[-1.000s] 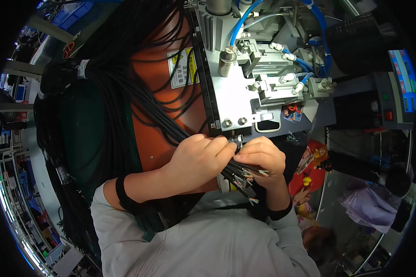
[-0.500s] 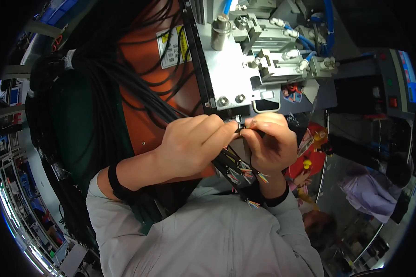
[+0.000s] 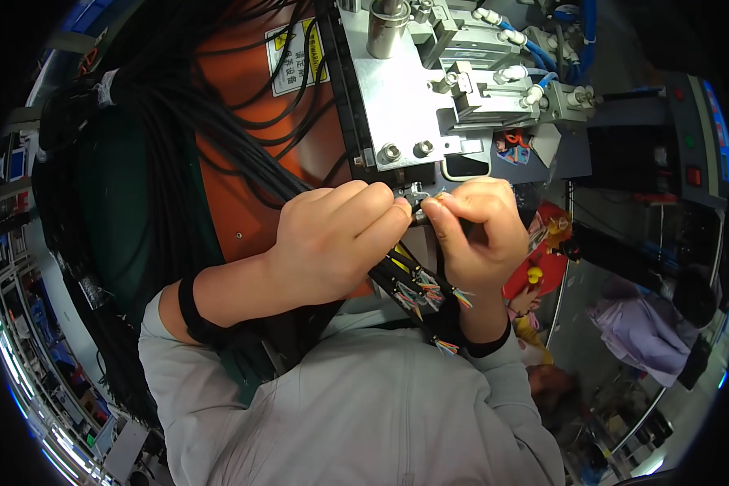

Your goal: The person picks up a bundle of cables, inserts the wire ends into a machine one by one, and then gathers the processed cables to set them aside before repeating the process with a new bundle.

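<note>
My left hand (image 3: 336, 235) is closed in a pinch on the end of a black cable, just in front of a metal fixture plate (image 3: 409, 113). Facing it, my right hand (image 3: 486, 231) pinches the thin wires (image 3: 441, 195) at that cable's tip between thumb and forefinger. The fingers cover most of the cable end. A small metal piece (image 3: 415, 193) sits just beyond the fingertips. Below my hands hangs a bunch of black cables (image 3: 405, 279) with stripped ends, their coloured wires (image 3: 429, 289) fanned out.
A thick bundle of black cables (image 3: 251, 154) crosses the orange machine surface (image 3: 235, 211) on the left. Pneumatic cylinders with blue hoses (image 3: 535, 57) stand behind the plate. A control panel (image 3: 697, 154) is at the right. Another person's hand (image 3: 526, 301) shows at lower right.
The fixture and orange surface sit higher in the picture as the view shifts. My hands stay together at the cable tip, and my right fingers have closed further around the wires.
</note>
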A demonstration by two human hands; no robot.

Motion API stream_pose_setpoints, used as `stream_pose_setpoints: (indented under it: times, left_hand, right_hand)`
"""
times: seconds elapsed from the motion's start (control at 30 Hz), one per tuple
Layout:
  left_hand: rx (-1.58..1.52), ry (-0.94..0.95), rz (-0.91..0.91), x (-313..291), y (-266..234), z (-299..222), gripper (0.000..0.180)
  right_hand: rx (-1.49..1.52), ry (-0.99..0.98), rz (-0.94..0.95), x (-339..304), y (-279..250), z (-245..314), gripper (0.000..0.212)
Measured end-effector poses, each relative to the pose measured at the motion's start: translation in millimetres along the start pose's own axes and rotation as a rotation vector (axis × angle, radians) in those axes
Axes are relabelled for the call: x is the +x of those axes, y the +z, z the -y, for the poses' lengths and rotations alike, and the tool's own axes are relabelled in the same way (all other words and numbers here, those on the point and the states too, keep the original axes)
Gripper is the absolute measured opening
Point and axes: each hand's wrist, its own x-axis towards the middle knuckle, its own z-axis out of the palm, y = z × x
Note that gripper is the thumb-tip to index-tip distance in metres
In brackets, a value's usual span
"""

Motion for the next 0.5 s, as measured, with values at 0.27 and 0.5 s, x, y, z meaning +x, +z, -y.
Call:
stream_pose_setpoints:
  times: [0.27,0.5]
  left_hand:
    - [0.0,0.03,-0.015,-0.4,4.2,5.5,0.025]
    - [0.158,0.081,0.072,-5.1,7.3,1.8,0.032]
  right_hand:
    - [0.554,0.684,0.225,0.4,-22.2,3.3,0.011]
    - [0.027,0.451,0.149,-0.8,-11.6,-7.6,0.008]
